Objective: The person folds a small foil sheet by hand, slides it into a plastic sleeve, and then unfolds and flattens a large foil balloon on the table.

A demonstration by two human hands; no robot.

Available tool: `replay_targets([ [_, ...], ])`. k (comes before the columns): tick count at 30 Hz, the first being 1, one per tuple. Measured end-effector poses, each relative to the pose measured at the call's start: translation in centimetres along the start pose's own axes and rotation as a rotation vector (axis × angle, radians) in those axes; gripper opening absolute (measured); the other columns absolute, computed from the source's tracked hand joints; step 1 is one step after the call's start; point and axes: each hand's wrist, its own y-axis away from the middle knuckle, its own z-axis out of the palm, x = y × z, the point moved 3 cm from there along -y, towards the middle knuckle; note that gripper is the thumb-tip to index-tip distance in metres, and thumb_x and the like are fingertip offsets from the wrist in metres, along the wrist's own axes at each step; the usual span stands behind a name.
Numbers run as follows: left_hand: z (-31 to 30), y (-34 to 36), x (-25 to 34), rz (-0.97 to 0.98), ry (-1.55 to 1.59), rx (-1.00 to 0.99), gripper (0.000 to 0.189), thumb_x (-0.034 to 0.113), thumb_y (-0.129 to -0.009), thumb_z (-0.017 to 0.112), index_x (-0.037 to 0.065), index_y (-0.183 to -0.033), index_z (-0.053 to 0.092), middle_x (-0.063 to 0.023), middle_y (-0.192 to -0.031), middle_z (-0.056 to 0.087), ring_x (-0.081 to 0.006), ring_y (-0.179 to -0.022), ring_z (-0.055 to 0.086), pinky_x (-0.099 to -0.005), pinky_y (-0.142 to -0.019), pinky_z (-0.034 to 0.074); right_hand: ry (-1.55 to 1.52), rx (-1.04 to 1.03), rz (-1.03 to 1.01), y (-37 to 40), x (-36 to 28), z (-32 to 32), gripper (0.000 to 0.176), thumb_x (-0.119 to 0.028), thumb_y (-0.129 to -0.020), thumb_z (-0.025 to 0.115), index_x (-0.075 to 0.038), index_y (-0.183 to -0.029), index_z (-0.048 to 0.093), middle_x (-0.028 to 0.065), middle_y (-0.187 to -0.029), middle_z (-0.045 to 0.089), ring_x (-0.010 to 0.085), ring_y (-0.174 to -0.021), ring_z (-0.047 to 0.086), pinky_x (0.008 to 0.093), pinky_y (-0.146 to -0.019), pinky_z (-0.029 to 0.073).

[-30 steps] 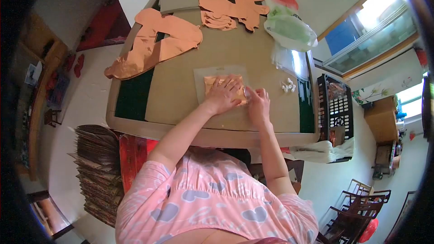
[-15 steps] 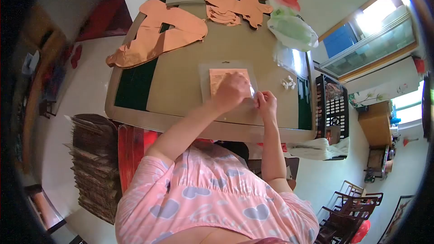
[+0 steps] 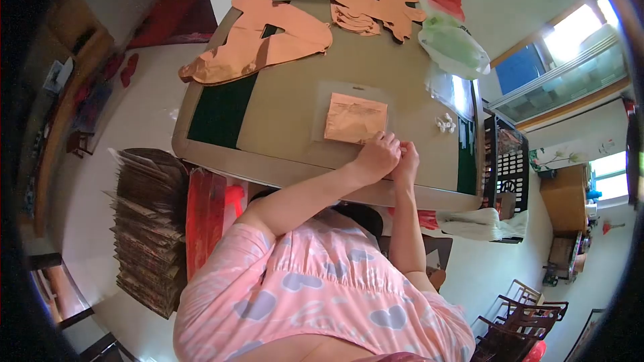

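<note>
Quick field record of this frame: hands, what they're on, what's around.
left hand: curled on the near right corner of the clear bag
right hand: against the left hand, same corner; grip hidden
bag: flat on table, folded copper foil inside
far end: flat copper balloons, green bag
right edge: small white pieces
floor: black crate

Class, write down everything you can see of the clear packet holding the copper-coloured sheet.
The clear packet is a flat, see-through plastic sleeve with a small slot at its far edge. Inside is a shiny, creased copper-coloured sheet. It lies flat on the tan table. The left hand and right hand meet at its near right corner.
</note>
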Motion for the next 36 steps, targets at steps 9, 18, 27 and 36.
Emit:
replay_targets([
  [9, -1.4, 2.0, -1.4, -0.215, 0.23, -0.031, 0.012, 0.016, -0.078, 0.057, 0.007, -0.083, 0.063, -0.0059, -0.086, 0.059, -0.0218, -0.09, 0.056, -0.0362, -0.077, 0.045, -0.121, -0.067, 0.163, 0.3, -2.4, -0.9, 0.018, -0.017, -0.092, 0.061, 0.001, -0.092, 0.059, 0.0097, -0.062, 0.063, 0.012, -0.051, 0.06, 0.0263, -0.042, 0.045],
  [18, 0.3, 1.0, -0.2, -0.09, 0.104, 0.006, 0.013, 0.016, -0.074, 0.058, 0.005, -0.079, 0.063, -0.0086, -0.084, 0.06, -0.0247, -0.089, 0.057, -0.0394, -0.079, 0.046, -0.005, 0.0, -0.008, 0.3, -1.0, -0.4, 0.019, -0.017, -0.09, 0.063, 0.001, -0.09, 0.059, 0.0142, -0.066, 0.064, 0.0155, -0.05, 0.059, 0.0316, -0.048, 0.046],
  [27, -0.5, 6.0, -5.3, -0.577, 0.803, 0.059, 0.016, 0.019, -0.091, 0.058, 0.003, -0.088, 0.054, -0.006, -0.08, 0.063, -0.0171, -0.073, 0.061, -0.0331, -0.062, 0.049, -0.098, -0.088, 0.218, 0.7, -3.0, -0.9, 0.017, -0.016, -0.091, 0.06, 0.001, -0.089, 0.057, 0.0129, -0.068, 0.067, 0.0141, -0.054, 0.063, 0.0309, -0.05, 0.049],
  [36, -19.0, 21.2, -28.8, -1.019, -0.206, 1.116, 0.042, 0.026, -0.094, 0.056, -0.006, -0.12, 0.049, -0.0199, -0.105, 0.062, -0.0249, -0.094, 0.061, -0.0354, -0.084, 0.048, -0.114, -0.186, 0.125, -0.1, -1.2, -0.5, 0.018, -0.013, -0.09, 0.06, 0.004, -0.091, 0.057, 0.0137, -0.07, 0.067, 0.0146, -0.055, 0.063, 0.0305, -0.051, 0.05],
])
